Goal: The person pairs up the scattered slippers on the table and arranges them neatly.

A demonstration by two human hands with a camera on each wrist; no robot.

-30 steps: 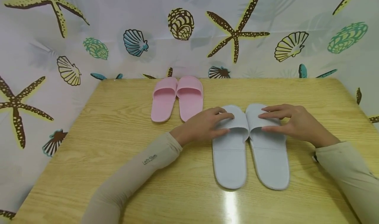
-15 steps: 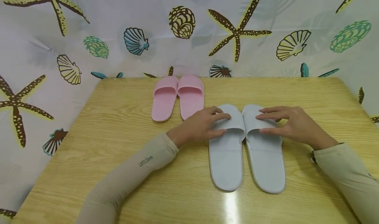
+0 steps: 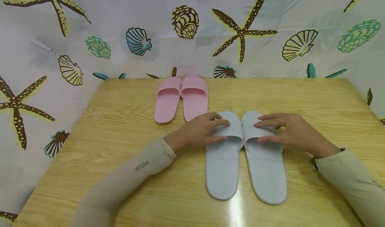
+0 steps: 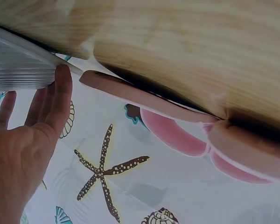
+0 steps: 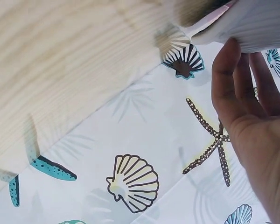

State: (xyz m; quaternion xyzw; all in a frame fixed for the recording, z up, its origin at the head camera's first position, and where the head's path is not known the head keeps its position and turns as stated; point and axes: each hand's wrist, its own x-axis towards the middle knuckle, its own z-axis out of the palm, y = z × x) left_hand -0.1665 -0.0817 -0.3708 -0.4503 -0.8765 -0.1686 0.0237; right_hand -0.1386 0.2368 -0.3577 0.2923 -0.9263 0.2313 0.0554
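Two white slide slippers lie side by side in the head view, toes away from me, with ribbed straps meeting in the middle. My left hand (image 3: pixel 200 130) holds the left white slipper (image 3: pixel 222 177) by the outer side of its strap, fingers on top and thumb near the strap's rear edge. On the other side, my right hand (image 3: pixel 290 132) grips the right white slipper (image 3: pixel 267 182) the same way. Both wrist views show fingers against the ribbed straps; the left wrist view catches the left strap (image 4: pixel 21 70), the right wrist view the right strap (image 5: pixel 266 28).
A pair of pink slippers, the left one (image 3: pixel 166 103) and the right one (image 3: pixel 195 100), stands near the back of the wooden table (image 3: pixel 126 120). The left hand partly covers the right pink heel. Behind hangs a white cloth (image 3: pixel 162 56) printed with shells and starfish.
Both hands and the white slippers have shifted toward me and a little to the left across the table. The pink slippers stay where they were.
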